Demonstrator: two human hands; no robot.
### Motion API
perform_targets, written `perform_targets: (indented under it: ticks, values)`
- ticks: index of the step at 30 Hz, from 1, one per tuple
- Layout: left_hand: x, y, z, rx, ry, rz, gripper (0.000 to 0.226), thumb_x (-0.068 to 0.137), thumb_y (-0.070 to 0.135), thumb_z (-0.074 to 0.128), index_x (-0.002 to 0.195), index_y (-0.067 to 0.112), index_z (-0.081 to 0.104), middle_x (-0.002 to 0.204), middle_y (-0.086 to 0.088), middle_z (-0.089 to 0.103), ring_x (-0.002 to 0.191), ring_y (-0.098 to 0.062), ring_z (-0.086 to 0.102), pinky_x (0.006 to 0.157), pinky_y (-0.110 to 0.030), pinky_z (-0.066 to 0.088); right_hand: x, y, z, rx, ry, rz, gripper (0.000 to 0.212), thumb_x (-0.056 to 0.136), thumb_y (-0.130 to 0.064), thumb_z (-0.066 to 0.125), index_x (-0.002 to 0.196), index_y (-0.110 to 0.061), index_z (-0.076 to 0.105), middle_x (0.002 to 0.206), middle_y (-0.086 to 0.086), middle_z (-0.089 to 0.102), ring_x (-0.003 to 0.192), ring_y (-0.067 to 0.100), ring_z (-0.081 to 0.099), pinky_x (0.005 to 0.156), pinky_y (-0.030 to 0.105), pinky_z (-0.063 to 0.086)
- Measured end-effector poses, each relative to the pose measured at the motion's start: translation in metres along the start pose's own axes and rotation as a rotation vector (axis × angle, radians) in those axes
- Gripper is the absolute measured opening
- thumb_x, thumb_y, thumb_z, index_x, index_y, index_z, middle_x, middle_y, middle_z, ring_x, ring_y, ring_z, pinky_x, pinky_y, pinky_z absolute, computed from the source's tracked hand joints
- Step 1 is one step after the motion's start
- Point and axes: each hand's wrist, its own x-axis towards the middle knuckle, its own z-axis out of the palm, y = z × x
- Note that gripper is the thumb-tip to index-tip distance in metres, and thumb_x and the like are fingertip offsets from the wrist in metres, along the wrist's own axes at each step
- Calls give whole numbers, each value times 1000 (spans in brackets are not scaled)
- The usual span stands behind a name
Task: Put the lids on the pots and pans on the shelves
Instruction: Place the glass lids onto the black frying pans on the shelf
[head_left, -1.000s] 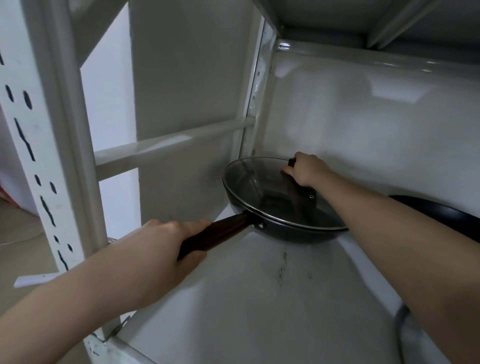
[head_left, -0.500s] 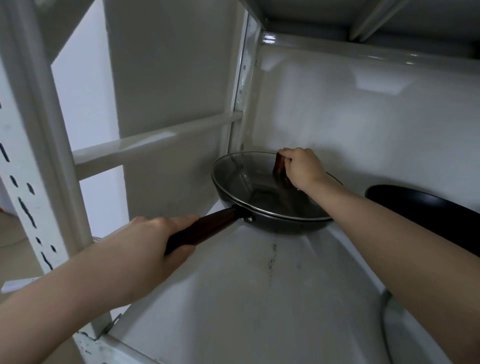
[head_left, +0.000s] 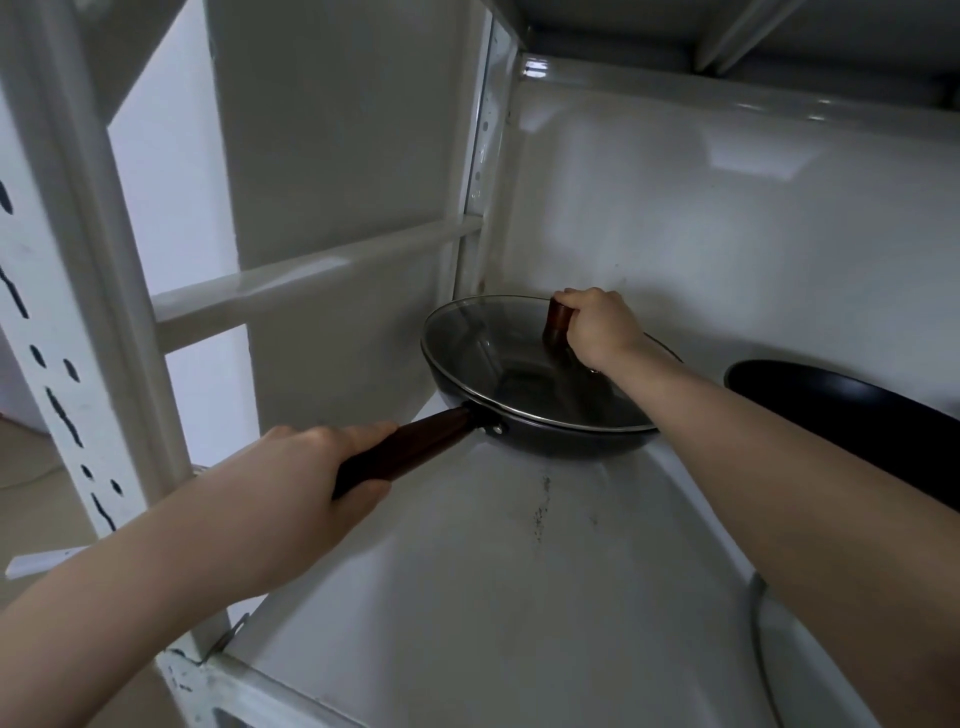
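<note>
So I'm mid-way through seating the glass lid (head_left: 519, 364) on the frying pan (head_left: 540, 436), which sits in the back left corner of the shelf (head_left: 493, 597). My left hand (head_left: 296, 483) is wrapped tight around the pan's dark wooden handle (head_left: 410, 452), which sticks out from the pan toward the front left. My right hand (head_left: 597, 325) is curled around the brown knob (head_left: 558, 319) on top of the lid, fingers closed on it.

The lid looks like it's lying on the pan's rim all the way round the near side; the far edge, behind my right wrist, I can't really see, so I can't swear it's seated there.

Next move, I'd guess: give the knob a tiny wiggle to check the lid sits flat, then let go with both hands. Glass on metal, so easy does it.

There's another dark pan (head_left: 852, 415) just right of the first one, no lid on it from what shows, so that's probably next. Something pale and rounded pokes in at the front right of the frying pan, too cut off to tell what it is.
</note>
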Motion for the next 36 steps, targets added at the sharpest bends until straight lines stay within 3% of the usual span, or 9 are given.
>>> perform_targets:
  ticks: [6,11,16,22,25,28,33,36]
  values:
    - [-1,2,1,52,-18,-26,44,91,40,42,132,54,32,78,14,61,73,-8,60,70,-24,51,-6,1,-6,30,-135,-10,46,95,-3,38,140,-9,40,146,13,42,132,31,40,110,33,31]
    - [0,4,0,77,-36,-50,47,91,41,42,136,51,30,89,9,65,76,-12,62,71,-25,51,-34,14,-20,90,-81,22,43,95,-13,44,138,-14,42,137,15,53,122,31,52,103,37,41]
    - [-1,4,2,68,-20,-48,41,88,42,46,127,53,39,75,8,64,70,-14,62,65,-29,53,-70,28,-40,57,-34,58,48,95,-22,48,141,-16,39,146,7,44,131,26,44,107,32,35]
    - [0,5,2,113,-33,-25,25,89,44,46,114,42,48,61,7,53,63,-18,59,58,-29,47,-108,30,-55,-39,-140,21,47,96,-26,44,142,-16,38,150,5,39,135,22,39,111,31,34]
    - [-1,8,-1,124,-52,-29,29,89,44,46,118,44,47,68,6,59,66,-18,61,62,-31,52,-124,22,-60,-69,-173,3,45,96,-23,44,141,-16,41,147,6,44,130,24,46,105,29,37]
    - [-4,14,-4,159,-49,-21,28,89,44,47,116,40,50,69,7,56,67,-18,60,61,-29,48,-142,13,-73,-109,-127,-21,39,94,-19,49,132,-13,51,126,11,61,112,27,59,86,27,44]
    - [-5,36,-18,200,43,18,47,81,49,57,124,30,51,111,-1,58,98,-26,61,77,-35,52,-177,15,-98,-196,-68,-41,44,87,-24,59,129,-14,54,129,8,59,117,27,55,94,33,45]
    - [-2,53,-26,203,72,147,43,81,41,60,120,23,56,111,-4,61,99,-29,61,76,-38,53,-197,15,-114,-270,-82,-25,49,87,-28,57,133,-16,49,130,6,58,117,28,54,93,34,45]
